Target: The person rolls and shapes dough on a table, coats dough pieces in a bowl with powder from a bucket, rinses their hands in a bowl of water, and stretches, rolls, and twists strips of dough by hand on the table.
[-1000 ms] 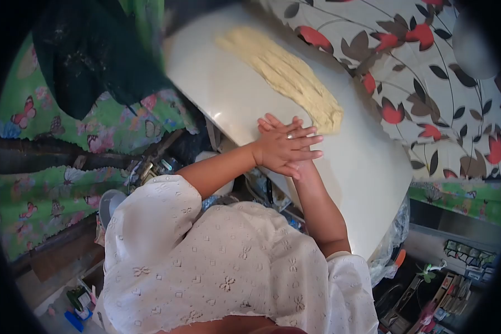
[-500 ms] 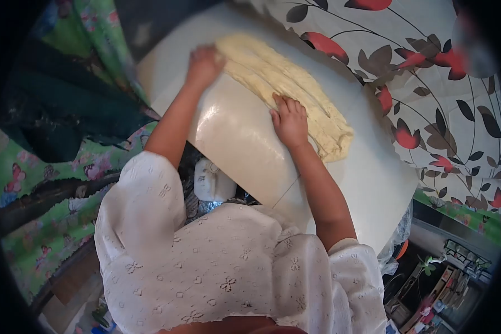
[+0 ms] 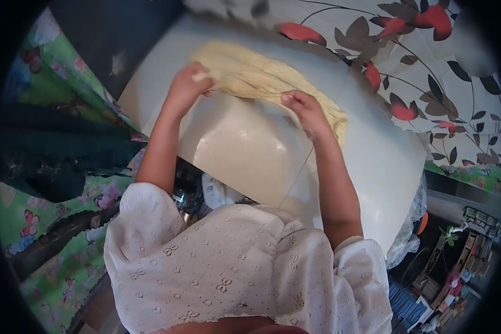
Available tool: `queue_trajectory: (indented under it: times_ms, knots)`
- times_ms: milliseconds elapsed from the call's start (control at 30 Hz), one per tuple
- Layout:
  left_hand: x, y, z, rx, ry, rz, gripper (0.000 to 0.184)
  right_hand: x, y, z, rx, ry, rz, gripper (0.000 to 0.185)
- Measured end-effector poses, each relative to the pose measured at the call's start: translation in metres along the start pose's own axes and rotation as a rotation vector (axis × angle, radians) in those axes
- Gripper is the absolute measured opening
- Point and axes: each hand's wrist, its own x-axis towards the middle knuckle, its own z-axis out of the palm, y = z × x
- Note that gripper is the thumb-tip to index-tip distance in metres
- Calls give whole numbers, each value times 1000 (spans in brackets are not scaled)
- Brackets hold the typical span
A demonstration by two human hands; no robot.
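A long, flattened slab of pale yellow dough [image 3: 261, 75] lies across the glossy cream tabletop, with lengthwise folds in its surface. My left hand [image 3: 189, 83] is closed on its near edge at the left end, where a bit of dough shows between the fingers. Farther right, my right hand [image 3: 306, 111] pinches the same near edge between thumb and fingers. Between the two hands that edge looks lifted a little off the table. The dough's far left end is blurred by motion.
The cream tabletop [image 3: 239, 150] has its near edge close to my body. A white container [image 3: 217, 189] stands below that edge. Flower-patterned sheeting [image 3: 395, 61] borders the far right, and green butterfly-print cloth [image 3: 44, 222] hangs at left beside dark fabric [image 3: 55, 145].
Both hands have gone from lying on the dough to gripping its near edge. That edge has come up slightly between them. The view has shifted a little.
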Motion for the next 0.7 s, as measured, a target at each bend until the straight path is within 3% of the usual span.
queue_trajectory:
  times_ms: [100,167,233,300,333,367,400,433,500,533,600,633,700]
  knots:
    - [-41,47,0,-510,-83,186,15,-51,-32,-37,207,65,-171,24]
    - [-65,64,-5,-629,-96,222,13,-102,-51,-70,347,117,-280,32]
    - [-75,58,-11,-750,-126,254,13,-149,-45,-86,371,337,-429,42]
    - [-77,26,-23,-541,-313,177,33,-185,-29,-99,425,142,-559,52]
    - [-74,18,-26,-548,-327,180,33,-200,-15,-103,263,110,-517,56]
    - [-72,10,-28,-162,-375,143,40,-209,-2,-102,140,32,-436,55]
    - [-70,4,-26,230,-415,106,46,-210,-6,-97,-35,-92,-267,44]
    - [-71,-5,-19,232,-431,112,46,-209,-10,-84,-321,-119,-197,31]
    - [-77,-23,-3,1168,23,130,46,-214,18,-71,-548,66,-242,29]
    - [-73,-25,3,870,-6,198,45,-214,28,-72,-540,82,-238,29]
    - [-68,-4,48,503,-70,304,45,-205,45,-79,-421,401,-159,30]
    - [-69,8,78,384,-129,219,46,-196,54,-83,-405,449,-124,30]
    - [-66,18,138,438,-280,95,52,-170,72,-88,-406,514,-105,32]
